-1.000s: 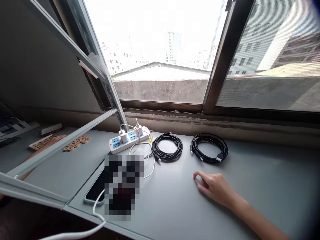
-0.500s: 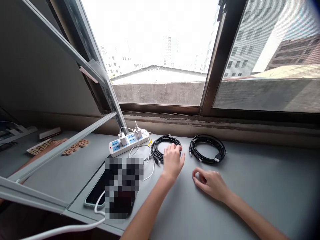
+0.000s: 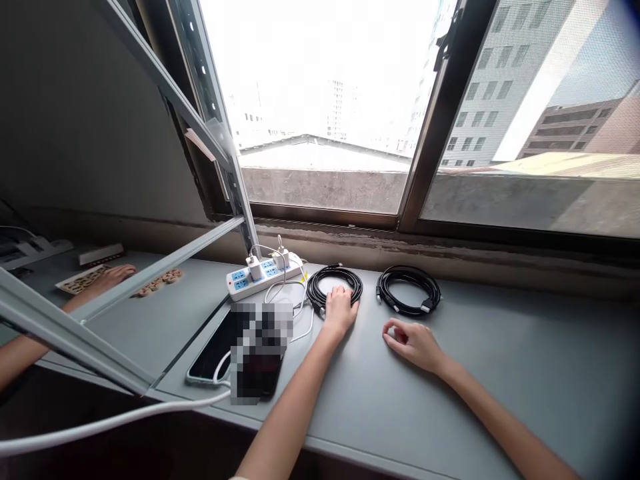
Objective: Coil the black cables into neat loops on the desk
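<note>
Two coils of black cable lie on the grey desktop. My left hand (image 3: 341,311) is over the near side of the left cable coil (image 3: 314,289), its fingers curled over the strands into the ring and the thumb at the right. The fingertips are partly hidden. On the bare surface, my right hand (image 3: 414,343) rests with thumb and forefinger curled together and nothing visible between them. Just beyond it is the right cable coil (image 3: 437,288), apart from the hand, with its plugs showing at the front.
A white power strip (image 3: 265,279) with two plugged-in chargers stands by the metal rack post. Nearby lie a phone (image 3: 213,361) and a partly blurred dark device (image 3: 270,383) with white cords. Behind the rack, another person's hand (image 3: 116,274) touches a board (image 3: 83,280) beside wooden pieces (image 3: 159,283).
My left hand has settled lower onto the near side of the left coil. My right hand keeps its curled pose. The view has shifted slightly, and the other person's hand has moved.
</note>
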`<state>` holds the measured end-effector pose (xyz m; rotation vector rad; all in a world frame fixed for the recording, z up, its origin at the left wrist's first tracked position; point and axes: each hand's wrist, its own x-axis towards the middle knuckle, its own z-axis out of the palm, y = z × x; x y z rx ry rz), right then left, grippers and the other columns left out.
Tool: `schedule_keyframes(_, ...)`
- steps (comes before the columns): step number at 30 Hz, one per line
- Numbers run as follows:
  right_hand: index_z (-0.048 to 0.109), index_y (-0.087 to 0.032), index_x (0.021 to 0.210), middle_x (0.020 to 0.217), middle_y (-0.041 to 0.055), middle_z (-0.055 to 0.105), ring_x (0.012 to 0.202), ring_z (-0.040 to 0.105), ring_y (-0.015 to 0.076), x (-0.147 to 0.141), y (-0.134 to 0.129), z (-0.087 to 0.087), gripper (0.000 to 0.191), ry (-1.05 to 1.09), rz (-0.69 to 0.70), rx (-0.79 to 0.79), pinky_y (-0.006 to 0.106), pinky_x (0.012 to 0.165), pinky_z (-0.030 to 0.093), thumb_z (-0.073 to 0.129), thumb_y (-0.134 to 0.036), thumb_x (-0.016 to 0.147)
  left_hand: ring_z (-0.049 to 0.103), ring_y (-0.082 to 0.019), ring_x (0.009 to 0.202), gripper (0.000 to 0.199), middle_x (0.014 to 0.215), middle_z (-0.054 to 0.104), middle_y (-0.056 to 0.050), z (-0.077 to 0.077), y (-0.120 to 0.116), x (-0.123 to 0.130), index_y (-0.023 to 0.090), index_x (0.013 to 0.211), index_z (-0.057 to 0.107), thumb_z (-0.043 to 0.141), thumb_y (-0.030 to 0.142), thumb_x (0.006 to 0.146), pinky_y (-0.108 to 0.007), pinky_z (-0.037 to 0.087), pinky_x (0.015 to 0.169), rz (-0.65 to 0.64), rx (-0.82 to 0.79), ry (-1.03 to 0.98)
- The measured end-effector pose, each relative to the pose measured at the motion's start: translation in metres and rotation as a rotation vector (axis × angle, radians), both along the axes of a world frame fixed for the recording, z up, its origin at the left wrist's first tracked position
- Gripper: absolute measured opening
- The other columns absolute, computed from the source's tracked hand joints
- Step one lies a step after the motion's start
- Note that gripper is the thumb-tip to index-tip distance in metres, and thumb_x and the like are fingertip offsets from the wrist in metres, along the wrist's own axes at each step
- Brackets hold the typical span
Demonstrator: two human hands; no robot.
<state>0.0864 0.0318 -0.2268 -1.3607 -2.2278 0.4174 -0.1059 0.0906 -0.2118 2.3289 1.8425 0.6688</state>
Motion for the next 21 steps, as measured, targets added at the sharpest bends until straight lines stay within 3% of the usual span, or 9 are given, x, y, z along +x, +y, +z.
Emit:
schedule_keyframes(6, 0.058, -0.021, 0.079, 0.052, -0.0038, 0.050, 0.050, 0.048, 0.0164, -0.001, 0.001, 0.002, 0.025, 0.020, -0.051, -0.063, 0.025, 0.051, 0.027, 0.043, -0.040, 0.080, 0.053, -0.026, 0.099, 0.027, 0.099, 0.061, -0.012, 0.001, 0.001, 0.002, 0.013, 0.097, 0.057, 0.036, 0.027, 0.091, -0.040, 0.039, 0.087, -0.006, 0.136, -0.128)
schedule_keyframes(11, 0.061, -0.020, 0.076, 0.049, -0.0050, 0.054, 0.045, 0.050, 0.0147, -0.004, 0.011, 0.013, 0.014, 0.036, -0.074, -0.267, 0.021, 0.047, 0.032, 0.053, -0.032, 0.079, 0.056, -0.024, 0.097, 0.027, 0.100, 0.061, -0.013, 0.011, 0.003, -0.005, 0.014, 0.102, 0.050, 0.028, 0.027, 0.094, -0.039, 0.041, 0.085, 0.067, 0.279, -0.343)
schedule_keyframes(16, 0.060, -0.018, 0.080, 0.051, -0.0046, 0.058, 0.032, 0.044, 0.0122, -0.006, 0.017, 0.016, 0.013, 0.076, -0.100, -0.404, 0.019, 0.034, 0.029, 0.053, -0.030, 0.082, 0.062, -0.020, 0.076, 0.025, 0.086, 0.062, -0.011, 0.025, -0.001, -0.008, 0.015, 0.102, 0.043, 0.026, 0.032, 0.094, -0.031, 0.046, 0.064, 0.124, 0.404, -0.578)
schedule_keyframes(21, 0.061, -0.019, 0.078, 0.052, -0.0050, 0.058, 0.039, 0.049, 0.0128, -0.005, 0.011, 0.012, 0.016, 0.119, -0.085, -0.330, 0.020, 0.043, 0.035, 0.054, -0.034, 0.081, 0.059, -0.013, 0.057, 0.022, 0.071, 0.059, -0.002, 0.037, -0.017, 0.001, 0.017, 0.103, 0.037, 0.026, 0.034, 0.095, -0.024, 0.043, 0.054, 0.064, 0.516, -0.728)
